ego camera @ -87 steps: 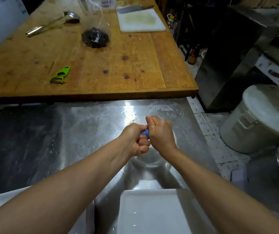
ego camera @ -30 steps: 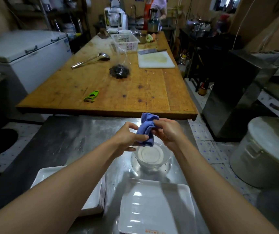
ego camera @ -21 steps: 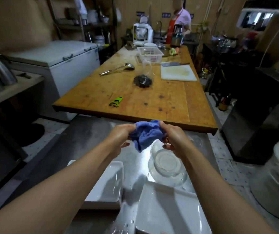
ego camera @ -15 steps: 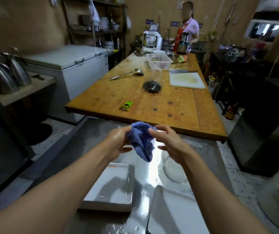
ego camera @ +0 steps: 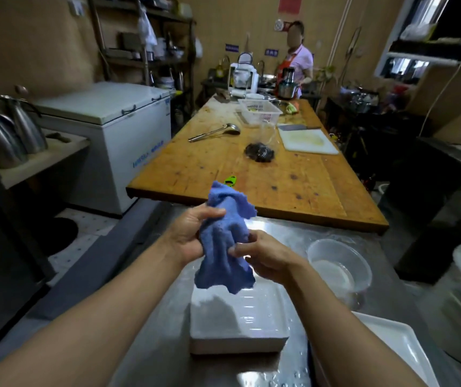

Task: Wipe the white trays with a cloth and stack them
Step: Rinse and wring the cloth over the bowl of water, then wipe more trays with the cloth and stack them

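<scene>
Blue cloth (ego camera: 225, 241), crumpled & hanging, gripped by both hands (ego camera: 223, 241) above white tray (ego camera: 240, 331).

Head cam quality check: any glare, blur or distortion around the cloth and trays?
Head view: wide-angle bending toward the edges; bright glare on the wet steel counter behind the blue cloth; the cloth casts a dark shadow into the white tray; the tray's front edge and the lower right tray look soft with blur.

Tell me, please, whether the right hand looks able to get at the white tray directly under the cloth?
Probably yes: the right hand hovers just above the white tray, with only the hanging blue cloth between them, though its fingers are pinching that cloth.
</scene>
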Motion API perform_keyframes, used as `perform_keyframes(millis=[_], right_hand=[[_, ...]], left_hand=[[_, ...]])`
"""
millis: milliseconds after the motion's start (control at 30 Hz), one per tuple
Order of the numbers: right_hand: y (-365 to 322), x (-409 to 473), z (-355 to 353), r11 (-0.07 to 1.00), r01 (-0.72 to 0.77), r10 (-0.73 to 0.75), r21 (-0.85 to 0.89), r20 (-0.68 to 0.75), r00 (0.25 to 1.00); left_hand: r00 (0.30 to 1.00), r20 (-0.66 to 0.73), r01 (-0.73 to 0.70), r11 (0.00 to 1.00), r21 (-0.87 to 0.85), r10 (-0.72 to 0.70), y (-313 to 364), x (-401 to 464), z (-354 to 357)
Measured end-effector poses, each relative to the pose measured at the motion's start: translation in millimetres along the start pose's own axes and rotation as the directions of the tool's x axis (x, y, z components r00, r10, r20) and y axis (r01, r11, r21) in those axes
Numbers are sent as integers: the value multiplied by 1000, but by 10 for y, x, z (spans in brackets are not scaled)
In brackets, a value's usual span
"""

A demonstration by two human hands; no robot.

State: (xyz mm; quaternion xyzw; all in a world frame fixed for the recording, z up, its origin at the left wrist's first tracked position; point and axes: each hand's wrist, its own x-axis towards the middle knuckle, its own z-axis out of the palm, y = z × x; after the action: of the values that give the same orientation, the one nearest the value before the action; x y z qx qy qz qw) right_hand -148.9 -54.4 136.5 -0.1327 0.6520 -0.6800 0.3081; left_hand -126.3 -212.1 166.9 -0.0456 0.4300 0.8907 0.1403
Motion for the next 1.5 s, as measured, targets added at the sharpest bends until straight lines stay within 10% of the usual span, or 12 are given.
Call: perform_keyframes(millis=[200, 600, 667, 733, 800, 867, 1100, 1500], right_hand=[[-62, -68, 378, 969, 141, -80, 204, -280, 957], [46, -390, 318, 984, -69, -54, -166, -641, 765], [37, -429, 295, 979, -63, -58, -192, -567, 822], [20, -444, 295, 907, -86, -150, -413, -507, 849], [8, -446, 310, 715, -120, -289, -689, -447, 846], [23, -451, 297, 608, -143, -356, -781, -429, 831], [273, -545, 12, 820, -89, -237, -566, -476, 847], [1148, -136, -112, 721, -341, -94, -603, -573, 814]], left_hand=[[976, -162, 145, 989, -29, -148, 111, -202, -469], [925, -370, 230, 901, 368, -85, -109, -177, -519], [966, -258, 176, 763, 622, -13, -127, -217, -466], [983, -140, 77, 417, 906, 122, -177, -257, -387], [961, -7, -9, 56, 998, 275, -240, -271, -306], [941, 61, -43, -58, 997, 334, -271, -252, -271], [970, -174, 81, 449, 890, 170, -438, -239, -355], [818, -554, 394, 553, 734, 153, -1207, -8, -822]])
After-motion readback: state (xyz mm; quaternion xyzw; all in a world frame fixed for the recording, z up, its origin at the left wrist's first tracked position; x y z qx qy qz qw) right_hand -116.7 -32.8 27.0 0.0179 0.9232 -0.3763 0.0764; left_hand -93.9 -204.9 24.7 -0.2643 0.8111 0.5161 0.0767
